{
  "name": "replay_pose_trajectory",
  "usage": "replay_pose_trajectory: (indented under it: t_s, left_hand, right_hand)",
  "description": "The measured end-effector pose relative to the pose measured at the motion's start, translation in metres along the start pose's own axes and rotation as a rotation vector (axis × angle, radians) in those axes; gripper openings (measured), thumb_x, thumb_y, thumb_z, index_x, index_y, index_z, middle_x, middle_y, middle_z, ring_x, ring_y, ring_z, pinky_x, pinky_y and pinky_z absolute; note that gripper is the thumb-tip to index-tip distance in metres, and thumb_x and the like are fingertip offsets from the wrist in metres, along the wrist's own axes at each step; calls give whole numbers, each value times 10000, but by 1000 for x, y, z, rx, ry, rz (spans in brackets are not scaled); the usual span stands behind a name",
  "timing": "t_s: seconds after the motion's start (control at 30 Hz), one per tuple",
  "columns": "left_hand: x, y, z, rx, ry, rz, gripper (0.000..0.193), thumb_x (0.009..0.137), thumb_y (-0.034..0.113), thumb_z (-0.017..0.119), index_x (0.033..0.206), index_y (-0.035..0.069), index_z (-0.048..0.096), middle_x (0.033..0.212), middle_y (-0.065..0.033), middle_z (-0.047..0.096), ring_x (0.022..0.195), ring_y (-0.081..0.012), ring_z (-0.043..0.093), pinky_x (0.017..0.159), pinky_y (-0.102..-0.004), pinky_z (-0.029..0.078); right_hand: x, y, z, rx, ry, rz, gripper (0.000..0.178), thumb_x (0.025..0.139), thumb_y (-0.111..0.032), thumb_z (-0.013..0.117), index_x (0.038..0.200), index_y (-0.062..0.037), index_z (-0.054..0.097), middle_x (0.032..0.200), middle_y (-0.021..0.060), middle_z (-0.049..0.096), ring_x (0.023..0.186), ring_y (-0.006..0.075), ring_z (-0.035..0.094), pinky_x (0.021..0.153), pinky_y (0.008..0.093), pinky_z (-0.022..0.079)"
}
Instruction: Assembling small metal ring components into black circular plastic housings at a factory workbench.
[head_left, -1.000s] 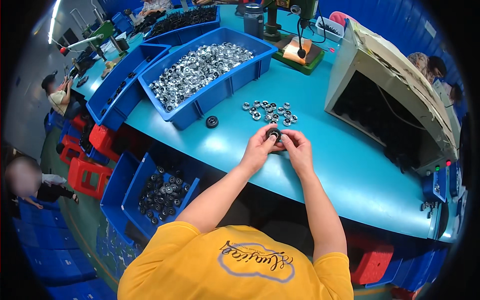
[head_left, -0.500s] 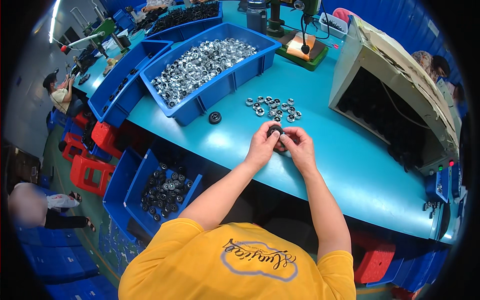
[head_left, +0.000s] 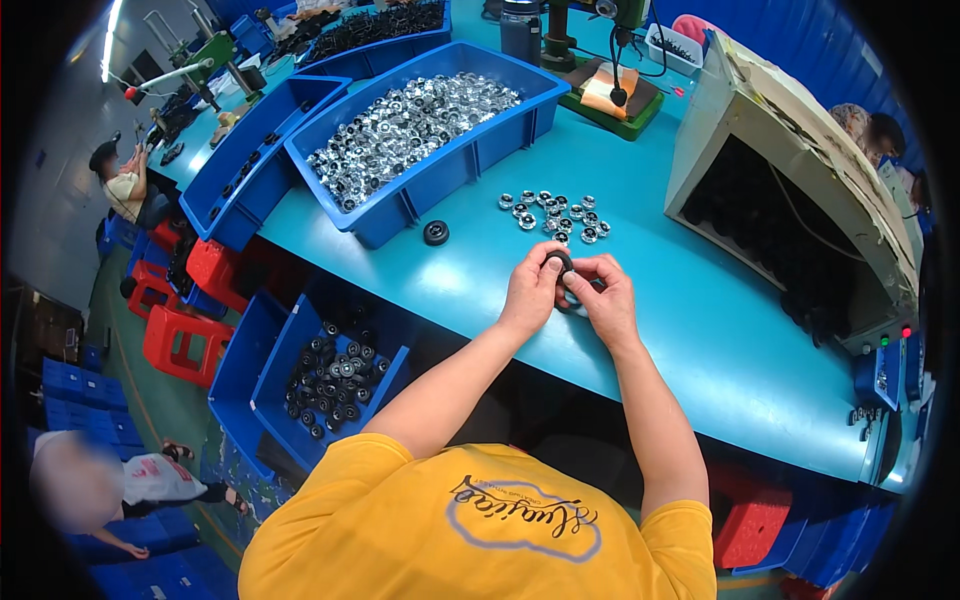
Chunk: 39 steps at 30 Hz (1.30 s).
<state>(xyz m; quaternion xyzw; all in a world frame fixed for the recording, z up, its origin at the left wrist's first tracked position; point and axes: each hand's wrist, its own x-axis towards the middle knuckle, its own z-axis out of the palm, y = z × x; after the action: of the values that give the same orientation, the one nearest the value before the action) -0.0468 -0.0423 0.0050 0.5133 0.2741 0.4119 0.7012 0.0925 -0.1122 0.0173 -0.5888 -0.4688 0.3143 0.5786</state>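
Note:
Over the table's near edge, my left hand (head_left: 530, 294) and my right hand (head_left: 607, 300) meet with closed fingers on a small black rubber tyre (head_left: 562, 258). Both thumbs press on it; what lies inside the ring is mostly covered by my fingers. Just beyond my hands is a loose group of clear, shiny wheel hubs (head_left: 554, 208) with dark centres. A finished-looking black wheel (head_left: 436, 232) lies alone to the left, beside a large blue bin (head_left: 440, 178) heaped with the same clear hubs.
Below the table at left, a blue bin (head_left: 262, 392) holds black wheels. A beige box-shaped machine (head_left: 690, 170) with a dark opening stands right. A green-based press (head_left: 632, 122) is at the back. Red stools (head_left: 180, 345) and other people (head_left: 128, 185) are farther left.
My hands stay together in nearly the same place while the tyre is turned between them and now shows more edge-on. At the left, a walking person has moved nearer.

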Motion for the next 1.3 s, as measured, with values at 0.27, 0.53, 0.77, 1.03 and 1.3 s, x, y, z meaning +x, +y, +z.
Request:
replay_pose_trajectory:
  t_s: [0.27,0.53,0.77,1.03,1.3]
  left_hand:
    - [0,3,0,-100,-9,-25,217,1074,43,536,1288,42,569,921,-21,607,651,-68,553,582,-250,534]
    - [0,4,3,34,-1,-31,238,1070,43,523,1304,33,569,928,-23,610,676,-73,577,590,-258,548]
    - [1,-1,-2,-100,-18,-24,285,1104,107,478,1362,47,585,977,-25,627,717,-72,582,619,-265,576]
    - [0,1,-4,0,-45,-44,360,1083,46,477,1435,51,549,1036,-36,625,797,-88,601,692,-281,587]
    - [-5,10,1,17,-198,3,700,991,-78,565,1633,42,314,1229,-71,606,1052,-141,623,911,-319,551]
  right_hand:
    - [0,-9,2,132,-4,108,166,951,-110,770,1102,-43,784,1041,34,639,869,122,679,727,265,542]
    - [0,-1,0,11,0,-27,169,951,-98,764,1106,-31,776,1016,19,644,851,107,671,683,249,530]
    - [5,-2,-2,203,-17,169,181,942,-81,766,1104,-5,747,1053,14,628,843,100,678,700,235,538]
    - [2,2,0,115,-17,88,238,951,-116,770,1150,6,724,1032,31,657,837,102,676,680,241,535]
    - [7,3,-4,313,-5,194,272,1004,-161,725,1237,-20,710,944,33,731,758,84,644,631,242,512]
